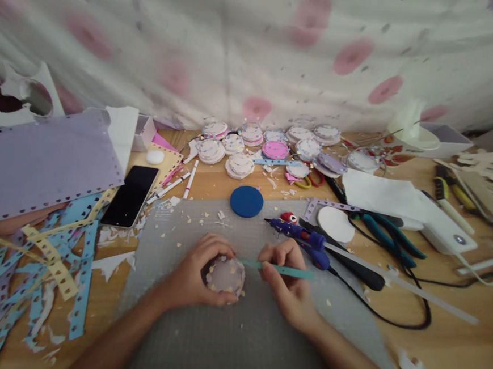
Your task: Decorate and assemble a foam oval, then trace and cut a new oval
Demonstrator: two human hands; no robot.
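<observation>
Above the grey cutting mat (pixel 183 339), my left hand (pixel 199 269) is wrapped round the left side of a small round disc (pixel 225 275) with pale bits along its rim. My right hand (pixel 284 278) pinches a thin teal strip (pixel 293 272), whose left end reaches the disc's right edge. A dark blue round disc (pixel 247 201) lies near the mat's back edge. The blue glue gun (pixel 296 231), with a long clear stick behind it, rests to the right of my hands.
Many decorated discs (pixel 240 165) stand at the back. Left are a black phone (pixel 130 196), lilac sheet (pixel 47 163) and cut strips (pixel 83 279). Teal-handled pliers (pixel 381 235), a black cable and a white device (pixel 450 226) lie right.
</observation>
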